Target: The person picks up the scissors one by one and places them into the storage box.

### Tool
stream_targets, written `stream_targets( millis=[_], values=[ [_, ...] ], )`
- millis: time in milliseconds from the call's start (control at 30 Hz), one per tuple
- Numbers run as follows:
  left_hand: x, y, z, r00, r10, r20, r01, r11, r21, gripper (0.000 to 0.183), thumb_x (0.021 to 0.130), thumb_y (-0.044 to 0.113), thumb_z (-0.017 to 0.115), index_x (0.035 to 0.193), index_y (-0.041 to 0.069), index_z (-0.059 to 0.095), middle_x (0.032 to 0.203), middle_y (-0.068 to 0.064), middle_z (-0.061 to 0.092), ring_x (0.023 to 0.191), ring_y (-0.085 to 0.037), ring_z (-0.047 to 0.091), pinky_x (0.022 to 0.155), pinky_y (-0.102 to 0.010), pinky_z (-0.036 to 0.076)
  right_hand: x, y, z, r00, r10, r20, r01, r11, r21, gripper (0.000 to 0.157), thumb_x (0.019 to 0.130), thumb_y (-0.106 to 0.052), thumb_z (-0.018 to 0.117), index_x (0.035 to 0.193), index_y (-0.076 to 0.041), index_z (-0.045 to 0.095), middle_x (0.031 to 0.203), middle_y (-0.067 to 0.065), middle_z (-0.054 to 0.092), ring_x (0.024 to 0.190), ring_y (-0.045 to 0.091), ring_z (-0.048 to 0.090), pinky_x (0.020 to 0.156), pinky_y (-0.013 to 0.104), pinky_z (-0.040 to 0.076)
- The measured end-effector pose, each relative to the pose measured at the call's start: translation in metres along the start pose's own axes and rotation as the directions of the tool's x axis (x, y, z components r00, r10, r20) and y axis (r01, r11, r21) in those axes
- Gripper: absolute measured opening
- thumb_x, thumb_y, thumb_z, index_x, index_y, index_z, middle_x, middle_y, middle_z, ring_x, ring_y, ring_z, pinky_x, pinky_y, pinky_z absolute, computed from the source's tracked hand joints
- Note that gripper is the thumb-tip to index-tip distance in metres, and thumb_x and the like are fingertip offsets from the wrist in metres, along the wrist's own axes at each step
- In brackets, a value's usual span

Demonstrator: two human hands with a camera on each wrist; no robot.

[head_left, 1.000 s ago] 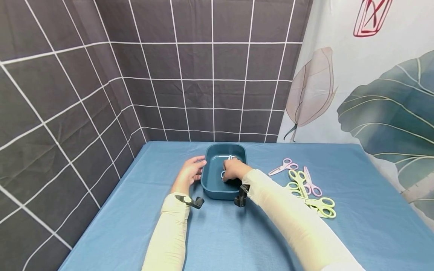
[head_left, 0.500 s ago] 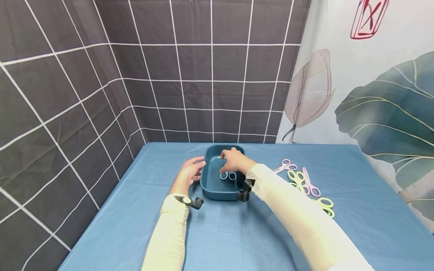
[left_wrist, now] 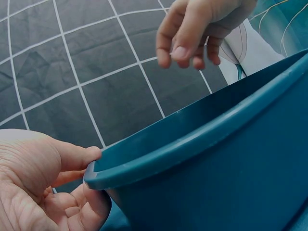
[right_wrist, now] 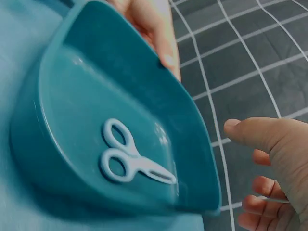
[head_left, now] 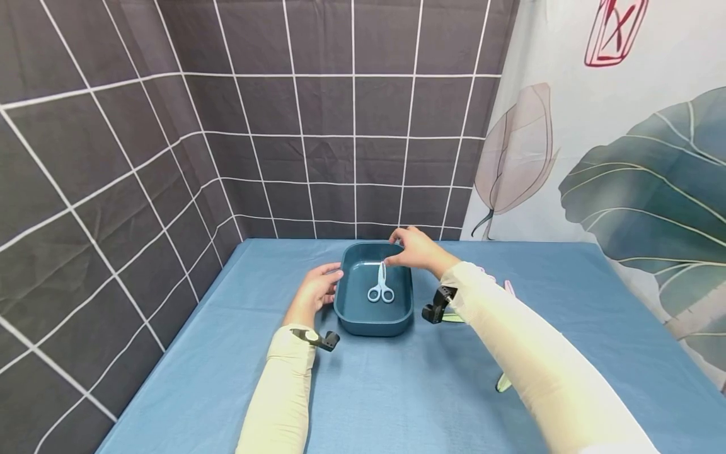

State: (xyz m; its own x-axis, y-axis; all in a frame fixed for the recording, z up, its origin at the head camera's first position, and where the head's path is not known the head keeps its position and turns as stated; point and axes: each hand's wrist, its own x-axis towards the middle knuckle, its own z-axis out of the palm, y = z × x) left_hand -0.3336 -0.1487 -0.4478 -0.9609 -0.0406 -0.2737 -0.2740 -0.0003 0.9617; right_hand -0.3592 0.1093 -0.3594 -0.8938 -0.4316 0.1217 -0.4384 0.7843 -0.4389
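Observation:
A pair of light blue scissors (head_left: 381, 285) lies on the floor of a deep teal plastic bin (head_left: 374, 328), handles toward the near side. My left hand (head_left: 319, 288) holds the bin's left side. In the left wrist view, the thumb of my left hand (left_wrist: 43, 183) is at the rim, and its curled fingers sit just under it against the outer wall. My right hand (head_left: 421, 251) is raised over the bin's far right corner, apart from the scissors. Nothing is between the loosely bent fingers of my right hand (right_wrist: 276, 168) in the right wrist view.
Right of the bin, green scissors (head_left: 452, 318) and pink scissors (head_left: 508, 287) lie on the blue cloth (head_left: 368, 397), mostly hidden under my right sleeve (head_left: 527, 340). A dark gridded curtain (head_left: 317, 157) stands behind the table and along its left side.
My right hand has let go of the light blue scissors inside the bin, then risen and moved right toward the far right corner. My left hand has stayed at the bin's left side.

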Motion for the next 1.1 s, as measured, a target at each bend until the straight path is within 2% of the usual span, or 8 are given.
stream_targets(
  millis=[200,300,500,667,900,1100],
  values=[
    [-0.001,0.001,-0.001,1.000,-0.003,-0.003,0.003,1.000,0.006,0.039,0.101,0.018,0.064,0.140,0.015,0.061,0.080,-0.003,0.057,0.062,-0.009,0.052,0.048,-0.020,0.048,-0.008,0.023,-0.015,1.000,-0.011,-0.014,0.011,1.000,-0.001,0.052,0.084,-0.031,0.079,0.123,0.000,0.064,0.122,0.021,0.059,0.115,0.036,0.054,0.097,0.052,0.047],
    [-0.002,0.001,-0.001,1.000,-0.003,-0.003,0.003,1.000,0.008,0.039,0.101,0.018,0.064,0.140,0.015,0.061,0.081,-0.004,0.057,0.062,-0.009,0.053,0.049,-0.021,0.048,-0.011,0.036,-0.019,1.000,-0.009,-0.018,0.009,1.000,-0.011,0.052,0.083,-0.031,0.080,0.121,0.000,0.064,0.121,0.023,0.060,0.115,0.038,0.055,0.097,0.053,0.046],
    [-0.003,0.002,-0.001,1.000,-0.004,0.001,0.004,1.000,0.007,0.040,0.100,0.018,0.065,0.140,0.015,0.061,0.082,-0.004,0.058,0.062,-0.011,0.053,0.049,-0.021,0.048,-0.021,0.065,-0.021,0.999,0.047,0.017,-0.047,0.999,0.008,0.053,0.084,-0.034,0.080,0.123,-0.002,0.062,0.126,0.028,0.057,0.112,0.042,0.058,0.094,0.055,0.048],
    [-0.004,0.002,-0.001,1.000,0.005,-0.002,-0.005,1.000,0.013,0.039,0.101,0.018,0.064,0.139,0.014,0.061,0.083,-0.005,0.059,0.063,-0.010,0.054,0.050,-0.021,0.049,-0.032,0.086,-0.025,0.997,0.060,0.049,-0.063,0.996,0.065,0.053,0.087,-0.031,0.077,0.125,0.001,0.060,0.131,0.034,0.055,0.119,0.048,0.055,0.098,0.059,0.046],
    [-0.004,0.002,-0.001,1.000,0.007,0.001,-0.007,1.000,0.010,0.039,0.101,0.018,0.065,0.139,0.015,0.061,0.083,-0.006,0.059,0.063,-0.010,0.053,0.050,-0.021,0.048,-0.047,0.105,-0.027,0.993,0.093,0.076,-0.097,0.993,0.061,0.054,0.089,-0.032,0.076,0.126,0.003,0.058,0.134,0.035,0.053,0.124,0.048,0.051,0.102,0.061,0.043],
    [-0.003,0.001,0.000,1.000,0.000,-0.007,0.000,1.000,0.019,0.039,0.101,0.019,0.065,0.139,0.015,0.062,0.084,-0.006,0.059,0.063,-0.010,0.053,0.050,-0.021,0.048,-0.049,0.120,-0.025,0.991,0.101,0.093,-0.106,0.993,0.049,0.057,0.089,-0.032,0.076,0.129,0.004,0.058,0.135,0.035,0.050,0.126,0.051,0.049,0.102,0.063,0.042]
  ],
)
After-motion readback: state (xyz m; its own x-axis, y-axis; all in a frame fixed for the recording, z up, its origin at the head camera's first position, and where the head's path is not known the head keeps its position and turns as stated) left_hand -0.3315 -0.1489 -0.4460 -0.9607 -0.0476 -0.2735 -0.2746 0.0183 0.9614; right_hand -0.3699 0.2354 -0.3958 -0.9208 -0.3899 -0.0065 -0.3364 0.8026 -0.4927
